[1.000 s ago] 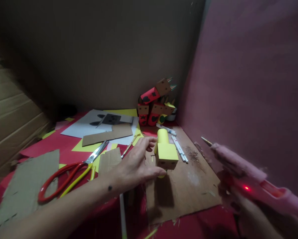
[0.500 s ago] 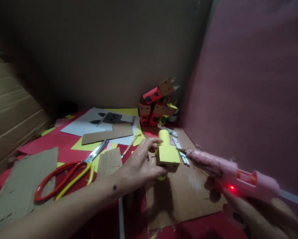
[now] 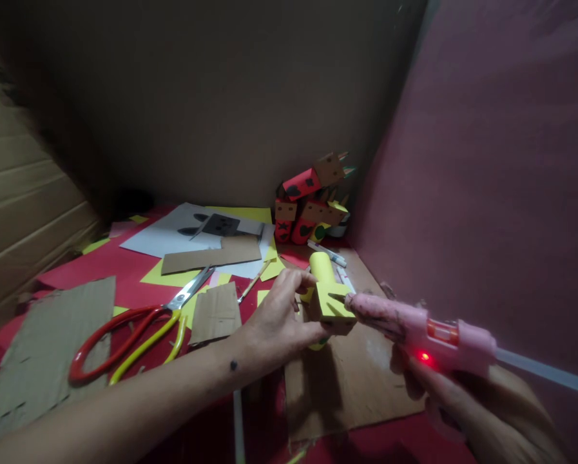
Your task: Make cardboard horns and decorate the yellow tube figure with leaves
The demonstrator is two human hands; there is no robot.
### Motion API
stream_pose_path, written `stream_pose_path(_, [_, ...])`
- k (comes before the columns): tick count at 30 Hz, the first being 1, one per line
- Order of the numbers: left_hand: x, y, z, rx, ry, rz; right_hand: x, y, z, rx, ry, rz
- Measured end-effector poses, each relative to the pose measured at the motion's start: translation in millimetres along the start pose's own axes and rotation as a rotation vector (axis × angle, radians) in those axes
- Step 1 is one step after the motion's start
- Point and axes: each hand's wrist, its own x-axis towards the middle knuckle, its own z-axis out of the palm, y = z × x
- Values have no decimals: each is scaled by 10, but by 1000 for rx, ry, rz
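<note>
My left hand grips a small box figure between thumb and fingers; its top is yellow and its underside brown, with a yellow tube behind it. Held in my right hand is a pink glue gun with a red light glowing on its side and a clear glue stick sticking out of its rear. The dark nozzle lies over the yellow face of the box; whether it touches is unclear. A shadow of the nozzle falls on that face.
Red-and-yellow scissors lie open at the left by cardboard pieces. Paper sheets cover the back left. Several finished-looking box figures stand at the back beside white markers. A brown board lies under my hands; a pink wall rises right.
My right hand has moved the glue gun left, bringing its nozzle from the box's right edge to over its yellow face. The box is slightly turned in my left hand, and the view has shifted slightly.
</note>
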Motion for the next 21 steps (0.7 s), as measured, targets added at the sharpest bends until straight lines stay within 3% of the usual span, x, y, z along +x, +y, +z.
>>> stream_pose_path(3, [-11,-16,2,8,-6,-6,80,-57,5,39,-33,47])
stream_pose_path(16, [-26,-41,-21,23,-53,0,144,-71,41,3,-36,-23])
stream_pose_path(21, [-22,-80,-12,14,-38,11,129,-53,42,-5,-59,105])
